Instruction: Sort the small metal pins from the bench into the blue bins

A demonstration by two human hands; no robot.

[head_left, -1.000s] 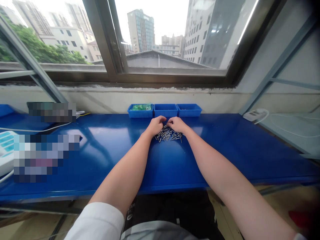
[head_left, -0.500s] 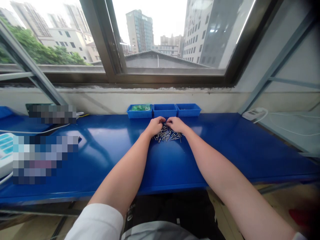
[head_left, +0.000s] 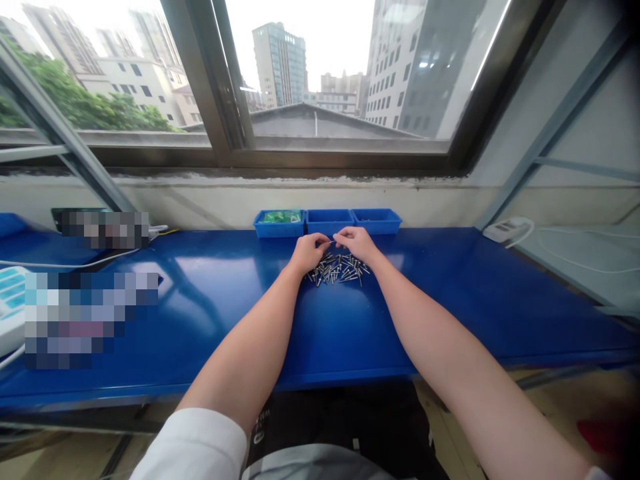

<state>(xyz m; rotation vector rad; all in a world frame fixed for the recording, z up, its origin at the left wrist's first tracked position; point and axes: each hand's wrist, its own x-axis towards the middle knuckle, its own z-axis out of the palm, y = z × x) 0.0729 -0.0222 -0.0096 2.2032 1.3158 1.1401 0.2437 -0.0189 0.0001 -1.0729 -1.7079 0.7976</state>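
Observation:
A heap of silver blind rivets (head_left: 334, 270), slim metal pins with thicker ends, lies on the blue tabletop (head_left: 345, 327). Just above the heap's far side, my left hand (head_left: 311, 253) is closed in a pinch. My right hand (head_left: 356, 243) pinches from the other side, its fingertips close to the left ones. Between the fingertips shows a thin silver rivet (head_left: 331, 241), with both hands at its ends. The fingers partly hide it.
Behind the hands stand three blue bins: the left bin (head_left: 280, 231) holds green packets, beside a middle bin (head_left: 330, 219) and a right bin (head_left: 377, 223) with small dark bits. A white power strip (head_left: 507, 230) lies far right. Blurred-out items and cables are at left.
My right hand has lifted slightly from the heap, uncovering more rivets on its right side. A thin rivet now shows between both hands' fingertips. The left hand has hardly moved.

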